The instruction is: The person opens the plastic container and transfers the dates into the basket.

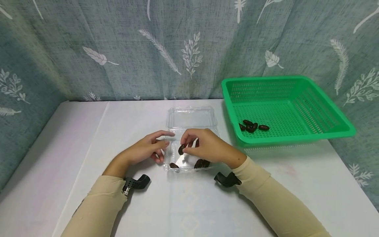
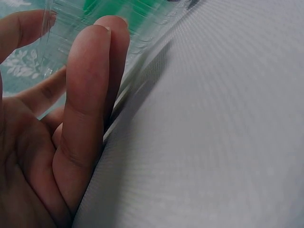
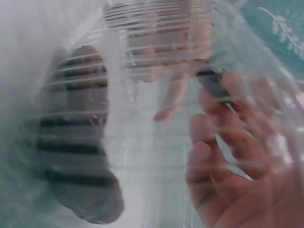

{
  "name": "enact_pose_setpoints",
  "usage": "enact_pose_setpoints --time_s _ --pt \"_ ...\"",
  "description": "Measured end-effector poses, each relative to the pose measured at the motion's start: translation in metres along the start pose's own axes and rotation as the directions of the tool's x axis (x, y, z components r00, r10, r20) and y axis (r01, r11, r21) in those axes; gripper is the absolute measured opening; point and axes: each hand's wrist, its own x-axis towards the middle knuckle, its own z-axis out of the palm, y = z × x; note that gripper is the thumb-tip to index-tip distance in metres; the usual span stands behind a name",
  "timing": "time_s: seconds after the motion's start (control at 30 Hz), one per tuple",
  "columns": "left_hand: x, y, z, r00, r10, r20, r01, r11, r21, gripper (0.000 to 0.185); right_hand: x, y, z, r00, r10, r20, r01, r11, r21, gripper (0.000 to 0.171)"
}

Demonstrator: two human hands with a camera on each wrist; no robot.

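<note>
A clear plastic clamshell box (image 1: 191, 118) lies with its lid raised back at the middle of the table. My right hand (image 1: 211, 144) is over the box and pinches a dark brown date (image 1: 181, 150) between thumb and fingertips. Another dark piece (image 1: 197, 143) shows between its fingers. Inside the box, one date (image 1: 174, 165) lies at the front left and a few dates (image 1: 202, 163) at the front right. My left hand (image 1: 146, 149) rests at the box's left edge, index finger extended over it. Through the plastic, the right wrist view shows the pinched date (image 3: 213, 83).
A green perforated basket (image 1: 284, 136) stands at the back right, with several dates (image 1: 250, 126) in its near left corner. White cloth (image 1: 183, 210) covers the table. A patterned curtain (image 1: 133, 65) hangs behind.
</note>
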Motion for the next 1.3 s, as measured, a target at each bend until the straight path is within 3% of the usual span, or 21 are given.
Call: enact_pose_setpoints --time_s 0.5,0.9,1.3 --pt "0.001 0.000 0.000 1.000 -0.002 -0.001 0.002 1.000 -0.010 0.045 -0.004 -0.007 -0.014 0.990 -0.013 -0.138 0.012 1.000 -0.012 0.013" --pt "0.001 0.000 0.000 1.000 0.003 0.003 -0.003 1.000 -0.026 0.045 -0.009 -0.013 -0.027 0.956 -0.050 -0.288 0.057 0.998 0.018 0.012" --pt "0.001 -0.003 0.001 1.000 0.004 0.012 -0.004 1.000 -0.024 0.048 -0.012 -0.015 -0.036 0.933 -0.063 -0.355 0.088 0.995 0.055 0.013"
